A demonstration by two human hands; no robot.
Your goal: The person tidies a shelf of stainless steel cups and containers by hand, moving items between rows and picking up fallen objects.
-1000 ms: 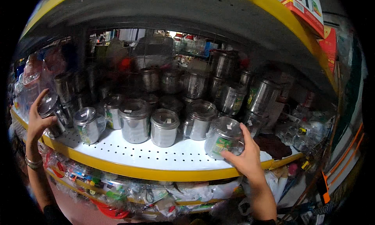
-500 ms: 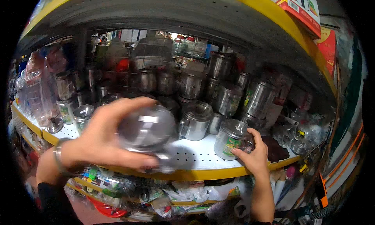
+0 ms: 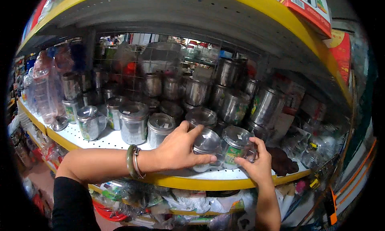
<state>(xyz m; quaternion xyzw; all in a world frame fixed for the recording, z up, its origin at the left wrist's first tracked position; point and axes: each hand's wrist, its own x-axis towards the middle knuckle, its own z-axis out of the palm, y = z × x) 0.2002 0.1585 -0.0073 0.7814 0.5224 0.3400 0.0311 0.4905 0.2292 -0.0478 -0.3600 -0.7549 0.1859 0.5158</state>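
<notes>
My left hand [image 3: 176, 150], with a green bangle and a silver bracelet at its wrist, curves its fingers and thumb round a lidded steel mug [image 3: 207, 141] near the shelf's front edge. Just right of it stands a second lidded steel mug [image 3: 237, 138] with a green label and a small white sticker on its lid. My right hand [image 3: 258, 163] pinches that one at its handle side. The two mugs stand side by side, almost touching. Left of my left hand are more lidded mugs, such as the wide one [image 3: 134, 126] and a shorter one [image 3: 155, 135].
The white perforated shelf [image 3: 108, 140] has a yellow front edge [image 3: 208, 183]. Stacked steel canisters [image 3: 232, 104] fill its back. An upper shelf [image 3: 168, 10] hangs overhead. A dark brown lump [image 3: 284, 162] and plastic-wrapped goods [image 3: 317, 152] lie at the right; wrapped bottles [image 3: 44, 86] stand at the left.
My left hand has brought its mug from the raised, nearer position rightward and down beside the labelled mug. Mugs that it covered at the left now show. My right hand stays at its mug.
</notes>
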